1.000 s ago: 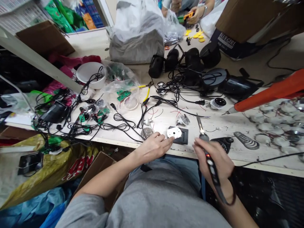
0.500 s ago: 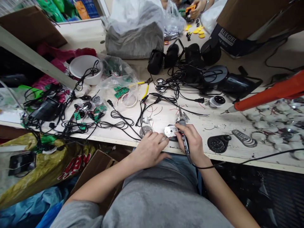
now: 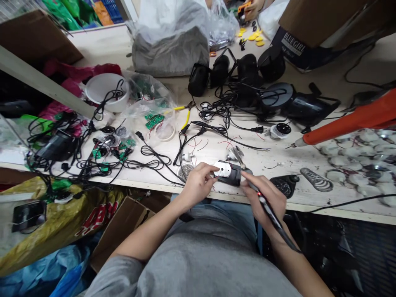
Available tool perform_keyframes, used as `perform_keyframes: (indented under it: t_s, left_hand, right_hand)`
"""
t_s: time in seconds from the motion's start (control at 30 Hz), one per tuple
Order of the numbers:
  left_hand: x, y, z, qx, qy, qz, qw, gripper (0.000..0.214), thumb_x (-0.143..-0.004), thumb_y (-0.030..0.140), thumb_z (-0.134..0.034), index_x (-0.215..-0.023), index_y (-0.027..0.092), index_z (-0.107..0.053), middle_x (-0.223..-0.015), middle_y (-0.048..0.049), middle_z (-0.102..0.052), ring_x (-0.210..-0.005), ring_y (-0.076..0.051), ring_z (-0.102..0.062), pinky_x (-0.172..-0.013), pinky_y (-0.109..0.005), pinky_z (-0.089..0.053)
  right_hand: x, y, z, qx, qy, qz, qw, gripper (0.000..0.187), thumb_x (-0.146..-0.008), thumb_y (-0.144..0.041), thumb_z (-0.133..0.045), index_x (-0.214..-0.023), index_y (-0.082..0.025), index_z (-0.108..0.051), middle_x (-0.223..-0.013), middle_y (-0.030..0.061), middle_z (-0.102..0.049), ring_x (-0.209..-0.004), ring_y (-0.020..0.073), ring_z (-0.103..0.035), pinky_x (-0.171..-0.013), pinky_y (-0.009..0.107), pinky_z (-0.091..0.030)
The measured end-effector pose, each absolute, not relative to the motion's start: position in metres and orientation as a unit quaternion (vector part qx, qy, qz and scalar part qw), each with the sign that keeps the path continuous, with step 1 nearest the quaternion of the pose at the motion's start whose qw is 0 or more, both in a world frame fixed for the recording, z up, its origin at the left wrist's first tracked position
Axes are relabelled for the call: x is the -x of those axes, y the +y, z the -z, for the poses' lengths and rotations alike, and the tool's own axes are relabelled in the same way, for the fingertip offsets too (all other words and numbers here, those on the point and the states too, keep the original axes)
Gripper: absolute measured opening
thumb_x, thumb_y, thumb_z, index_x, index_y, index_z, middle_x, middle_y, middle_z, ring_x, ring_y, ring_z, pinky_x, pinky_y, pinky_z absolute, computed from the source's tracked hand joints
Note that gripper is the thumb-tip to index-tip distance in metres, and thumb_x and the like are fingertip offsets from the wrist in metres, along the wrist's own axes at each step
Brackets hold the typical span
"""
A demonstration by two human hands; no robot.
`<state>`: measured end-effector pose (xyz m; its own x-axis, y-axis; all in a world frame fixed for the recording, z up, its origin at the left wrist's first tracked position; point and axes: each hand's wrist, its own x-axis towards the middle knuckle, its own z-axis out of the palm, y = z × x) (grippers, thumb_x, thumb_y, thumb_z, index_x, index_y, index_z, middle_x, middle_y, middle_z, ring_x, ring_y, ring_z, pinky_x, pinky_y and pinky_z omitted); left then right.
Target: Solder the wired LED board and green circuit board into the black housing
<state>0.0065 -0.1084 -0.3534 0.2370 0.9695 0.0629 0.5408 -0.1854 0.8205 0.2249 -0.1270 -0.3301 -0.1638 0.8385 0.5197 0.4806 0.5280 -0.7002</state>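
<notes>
A small white plate with holes [image 3: 223, 169] lies over a black plastic block [image 3: 234, 178] near the table's front edge. My left hand [image 3: 199, 182] is closed, with its index finger and thumb at the plate's left end. In my right hand [image 3: 266, 199] is a soldering iron [image 3: 262, 201], a red light glowing on its handle. Its metal tip points up and left, beyond the block, close to a small round silver-and-white part [image 3: 232, 153]. Left of the plate, a round dish of small metallic bits [image 3: 185, 171] is partly hidden by my left hand.
Black cords [image 3: 151, 159] and yellow-handled cutters [image 3: 185, 119] lie behind the hands. An orange-red tool [image 3: 340, 121] juts in from the right, above many white round parts [image 3: 349, 165]. A coiled spring [image 3: 315, 180] lies nearby. Across the table, another person's hand [image 3: 252, 10] holds something orange.
My right hand has moved right and down, drawing the soldering iron back and tilting it. More of the black block now shows. My left hand's fingers have drawn together at the plate.
</notes>
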Motion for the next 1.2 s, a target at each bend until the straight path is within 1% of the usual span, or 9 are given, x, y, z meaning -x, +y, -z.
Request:
perform_keyframes:
  t_s: [0.07,0.13,0.23,0.33,0.5,0.63,0.77,1.0,1.2]
  left_hand:
    - [-0.006,-0.108,0.354,-0.691,0.536,-0.319,0.365,0.03,-0.087,0.005,-0.07,-0.113,0.018,-0.07,-0.102,-0.0025,-0.067,-0.067,-0.01,-0.068,-0.071,-0.026,-0.058]
    - [-0.006,-0.108,0.355,-0.681,0.537,-0.332,0.371,0.031,-0.085,0.003,-0.071,-0.112,0.018,-0.072,-0.102,-0.0024,-0.067,-0.065,-0.009,-0.068,-0.07,-0.025,-0.058]
    - [-0.007,-0.107,0.355,-0.677,0.538,-0.337,0.371,0.033,-0.083,0.002,-0.071,-0.112,0.018,-0.072,-0.102,-0.0025,-0.068,-0.064,-0.008,-0.068,-0.07,-0.024,-0.058]
    - [-0.007,-0.107,0.355,-0.679,0.54,-0.333,0.368,0.034,-0.083,0.003,-0.071,-0.113,0.019,-0.072,-0.103,-0.0025,-0.069,-0.064,-0.008,-0.069,-0.069,-0.024,-0.058]
    - [-0.007,-0.107,0.355,-0.681,0.543,-0.328,0.365,0.035,-0.082,0.003,-0.072,-0.114,0.018,-0.072,-0.103,-0.0029,-0.069,-0.065,-0.009,-0.07,-0.071,-0.025,-0.058]
    - [-0.007,-0.108,0.356,-0.678,0.546,-0.327,0.368,0.035,-0.083,0.004,-0.071,-0.114,0.019,-0.073,-0.104,-0.0031,-0.07,-0.066,-0.01,-0.071,-0.073,-0.027,-0.06]
    - [-0.007,-0.108,0.355,-0.674,0.544,-0.327,0.378,0.034,-0.084,0.004,-0.07,-0.115,0.018,-0.072,-0.105,-0.0035,-0.069,-0.064,-0.009,-0.07,-0.07,-0.025,-0.059]
    - [-0.006,-0.107,0.354,-0.684,0.544,-0.317,0.367,0.033,-0.084,0.008,-0.072,-0.115,0.019,-0.073,-0.105,-0.0038,-0.068,-0.065,-0.009,-0.068,-0.07,-0.026,-0.059]
    - [-0.005,-0.107,0.353,-0.691,0.538,-0.316,0.366,0.036,-0.083,0.005,-0.07,-0.116,0.02,-0.073,-0.108,-0.0038,-0.068,-0.065,-0.009,-0.068,-0.07,-0.025,-0.059]
  right_hand:
    - [-0.237,-0.145,0.324,0.451,-0.723,-0.222,0.474,0.032,-0.1,-0.016,-0.058,-0.127,-0.026,-0.072,-0.088,0.0021,-0.074,-0.071,0.0152,-0.069,-0.064,0.026,-0.057]
    - [-0.244,-0.16,0.322,0.461,-0.72,-0.249,0.456,0.029,-0.101,-0.018,-0.057,-0.123,-0.025,-0.074,-0.095,0.004,-0.077,-0.07,0.0157,-0.072,-0.062,0.026,-0.059]
    - [-0.244,-0.17,0.326,0.454,-0.724,-0.252,0.455,0.027,-0.1,-0.019,-0.056,-0.118,-0.024,-0.076,-0.09,0.0045,-0.078,-0.065,0.0159,-0.072,-0.059,0.026,-0.061]
    - [-0.237,-0.168,0.333,0.448,-0.725,-0.251,0.458,0.028,-0.099,-0.017,-0.057,-0.117,-0.023,-0.076,-0.086,0.004,-0.078,-0.065,0.0159,-0.073,-0.06,0.026,-0.062]
    - [-0.228,-0.163,0.34,0.434,-0.729,-0.251,0.466,0.03,-0.098,-0.013,-0.057,-0.121,-0.024,-0.075,-0.092,0.0042,-0.079,-0.071,0.0163,-0.075,-0.068,0.027,-0.064]
    - [-0.229,-0.164,0.343,0.437,-0.728,-0.249,0.466,0.03,-0.099,-0.013,-0.057,-0.12,-0.024,-0.075,-0.091,0.0043,-0.079,-0.071,0.0169,-0.075,-0.069,0.028,-0.064]
    - [-0.228,-0.164,0.346,0.437,-0.731,-0.245,0.463,0.03,-0.099,-0.013,-0.057,-0.12,-0.023,-0.075,-0.092,0.0043,-0.079,-0.072,0.0166,-0.075,-0.069,0.028,-0.064]
    - [-0.225,-0.159,0.334,0.418,-0.755,-0.221,0.454,0.029,-0.098,-0.01,-0.058,-0.12,-0.022,-0.073,-0.091,0.0045,-0.078,-0.071,0.0149,-0.074,-0.065,0.025,-0.062]
    - [-0.224,-0.157,0.325,0.403,-0.777,-0.208,0.437,0.032,-0.096,-0.007,-0.058,-0.12,-0.021,-0.073,-0.081,0.0034,-0.074,-0.063,0.0142,-0.069,-0.057,0.025,-0.058]
